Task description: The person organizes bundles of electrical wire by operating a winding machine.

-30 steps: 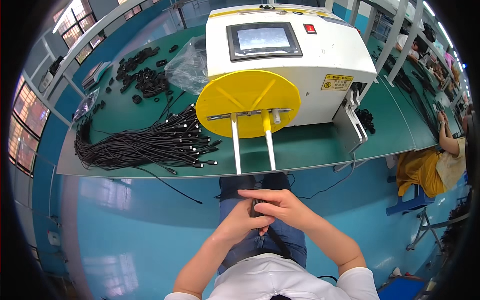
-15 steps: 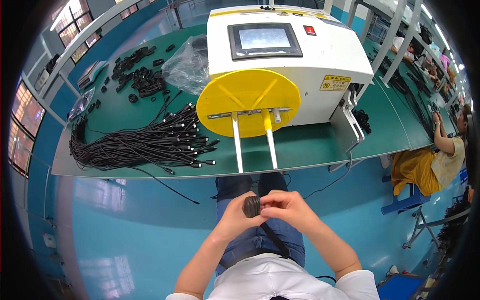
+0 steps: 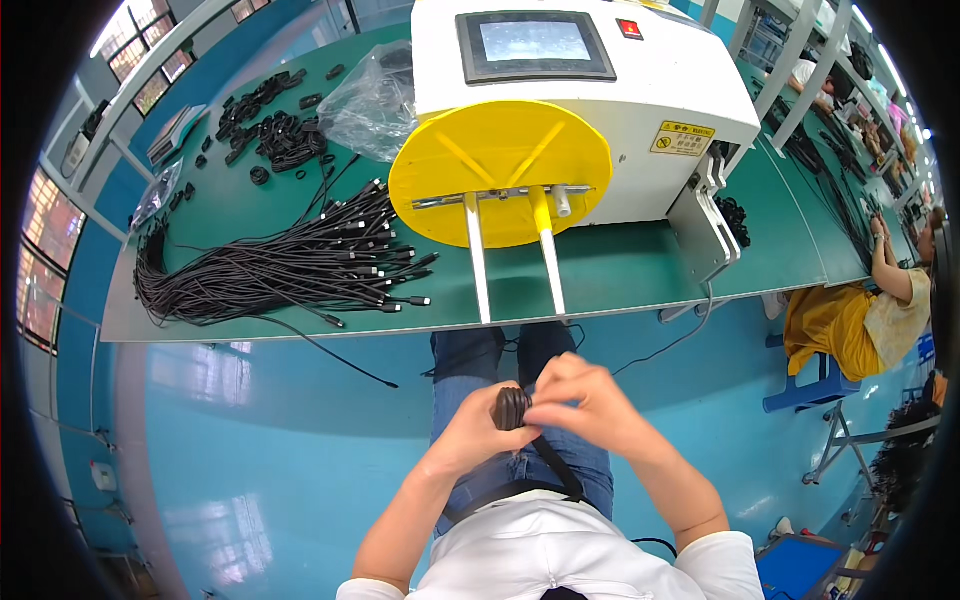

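Above my lap, my left hand [image 3: 472, 432] is closed around a small, tightly wound coil of black cable [image 3: 511, 406]. The thumb lies along the coil's lower side and the fingers wrap its left. Against the coil's right side, my right hand [image 3: 585, 405] has its thumb and fingertips pinched together. Whatever sits between those fingertips is too small and hidden to make out. On the table ahead, to the left, lies a large bundle of black cables [image 3: 270, 275] with light metal plug ends pointing right.
A white machine [image 3: 640, 100] with a screen [image 3: 535, 45] stands on the green table [image 3: 610, 285]. Its yellow disc [image 3: 480, 165] carries two rods jutting toward me. Small black coils [image 3: 285, 140] and a clear plastic bag [image 3: 370, 105] lie left. Another person [image 3: 880, 300] sits far right.
My right hand has risen slightly at the coil, its fingers bunching higher. The coil has stayed in my left hand. The view has tilted, so the table and machine appear higher.
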`<state>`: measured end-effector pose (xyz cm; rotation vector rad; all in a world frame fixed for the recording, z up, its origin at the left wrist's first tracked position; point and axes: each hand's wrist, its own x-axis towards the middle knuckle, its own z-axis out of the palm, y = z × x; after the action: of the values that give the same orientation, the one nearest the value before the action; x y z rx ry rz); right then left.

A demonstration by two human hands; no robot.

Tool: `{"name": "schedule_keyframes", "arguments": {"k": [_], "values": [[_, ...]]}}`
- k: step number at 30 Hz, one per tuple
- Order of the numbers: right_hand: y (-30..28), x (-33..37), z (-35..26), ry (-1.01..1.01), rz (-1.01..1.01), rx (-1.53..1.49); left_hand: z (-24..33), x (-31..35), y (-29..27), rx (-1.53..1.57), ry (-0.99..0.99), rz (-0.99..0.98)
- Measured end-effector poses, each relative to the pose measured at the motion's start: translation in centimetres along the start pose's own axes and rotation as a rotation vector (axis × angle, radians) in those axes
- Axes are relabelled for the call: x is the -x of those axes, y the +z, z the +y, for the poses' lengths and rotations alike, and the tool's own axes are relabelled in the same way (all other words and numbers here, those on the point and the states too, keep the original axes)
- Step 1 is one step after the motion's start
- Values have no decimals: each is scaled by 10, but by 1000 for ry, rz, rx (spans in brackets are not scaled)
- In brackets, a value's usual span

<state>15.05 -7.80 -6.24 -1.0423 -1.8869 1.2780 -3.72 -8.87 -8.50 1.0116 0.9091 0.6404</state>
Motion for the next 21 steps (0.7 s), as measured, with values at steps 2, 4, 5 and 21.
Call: {"name": "schedule_keyframes", "arguments": {"k": [2, 4, 5, 21], "values": [[-5, -2, -7, -13, 146, 110, -6, -1, -2, -108, 20, 41], [4, -4, -2, -44, 80, -38, -14, -1, -2, -220, 86, 52], [11, -5, 2, -74, 17, -187, -17, -1, -1, -275, 118, 56], [87, 50, 43, 77, -25, -224, -87, 35, 13, -174, -153, 146]]}}
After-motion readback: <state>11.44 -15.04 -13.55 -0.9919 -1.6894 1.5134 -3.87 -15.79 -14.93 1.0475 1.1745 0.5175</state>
